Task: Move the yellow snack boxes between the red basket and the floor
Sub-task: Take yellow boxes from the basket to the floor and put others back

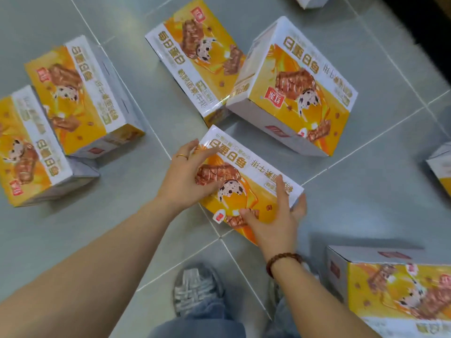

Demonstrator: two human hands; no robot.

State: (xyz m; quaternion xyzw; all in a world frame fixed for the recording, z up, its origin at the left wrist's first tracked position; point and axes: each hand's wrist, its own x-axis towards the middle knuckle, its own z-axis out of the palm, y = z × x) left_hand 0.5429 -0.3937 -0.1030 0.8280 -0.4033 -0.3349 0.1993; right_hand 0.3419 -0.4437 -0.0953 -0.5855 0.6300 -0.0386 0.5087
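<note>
Floor (136, 196): grey tiles with pale joints. Several yellow snack boxes lie on it, printed faces up.

Centre box (249, 181): lies ahead of the person's feet, over a crossing of tile joints, set at an angle to the tile lines. Whether it rests fully on the floor or is raised clear cannot be told. Both hands are on it.

Left hand (188, 176): fingers spread and slightly bent, laid on the top face at the box's left end. The thumb is hidden, so a clasp cannot be confirmed. A ring (181, 156) sits on one finger.

Right hand (271, 220): grips the near right end, thumb on the top face and fingers wrapped past the edge. A bead bracelet (283, 259) is on the wrist.

Other boxes:
- Upper box (192, 57) and upper-right box (292, 86) lie just beyond the centre box; their adjoining ends meet.
- Left box (80, 93) and far-left box (26, 152) lie side by side, close together, well apart from the centre box.
- Near-right box (395, 289) lies beside the right forearm.
- Edge box (441, 167) is cut off at the right border, and a top box (310, 1) at the upper border.

A grey shoe (195, 289) and jeans (195, 323) show at the bottom.
</note>
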